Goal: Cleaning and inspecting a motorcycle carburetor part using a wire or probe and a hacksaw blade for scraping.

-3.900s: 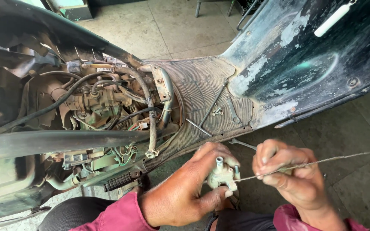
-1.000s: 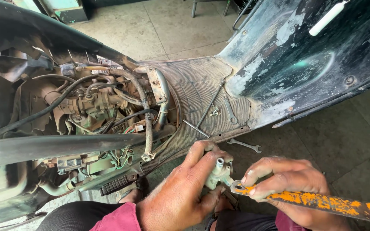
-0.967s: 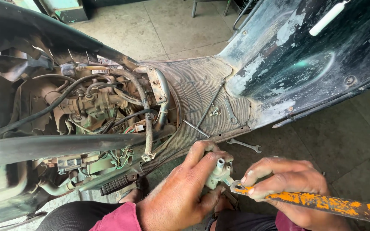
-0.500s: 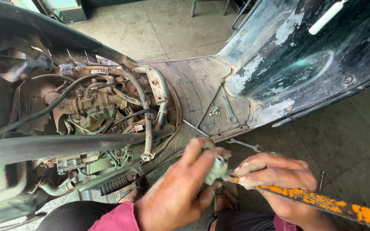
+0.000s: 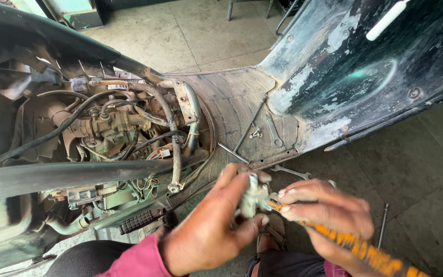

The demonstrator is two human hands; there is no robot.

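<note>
At the six o'clock edge of my view, my left hand had its fingers clamped around a small pale metal part, a lumpy cast piece with a dull greyish-green surface, thumb pressed under it from below. My right hand, at about five o'clock, had its fingers pinched together on the front end of a long tool with a worn orange shaft, mottled with dark patches, whose tip touched the metal part. The shaft ran off toward the lower right corner.

Both hands hovered above the concrete floor, grey and scuffed, just beside the edge of the scooter's footboard. That board was a ribbed mat, dusty brown, curved up at two o'clock into a dark leg shield with flaked, whitish patches of lost paint. On the ribbed mat lay a thin steel rod, a slim open-ended spanner and a small bolt-like bit between them. Another spanner lay on the floor near my right hand, and a thin screwdriver lay at four o'clock.

At nine o'clock the opened engine bay showed rusty cast metal, black rubber hoses and tangled wires, crossed by a dark, smooth frame bar. Magenta sleeves covered my wrists.
</note>
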